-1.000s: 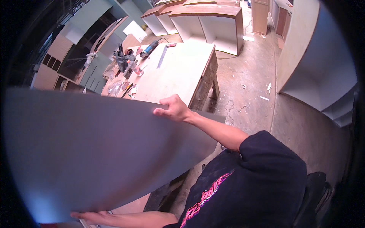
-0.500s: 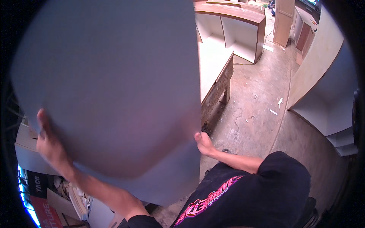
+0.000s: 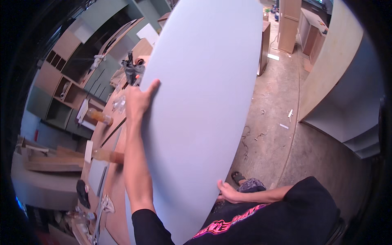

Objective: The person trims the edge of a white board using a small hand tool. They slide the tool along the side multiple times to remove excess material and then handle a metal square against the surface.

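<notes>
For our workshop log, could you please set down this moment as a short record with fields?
Held item: large pale grey panel
Left hand: at the panel's left edge, thumb on the near face
Right hand: at the panel's right edge, towards its lower end
Left of panel: wooden bench top with orange-tinted bottles
Right of panel: floor with pale scraps
Far right: open cabinet, wood-toned side
</notes>
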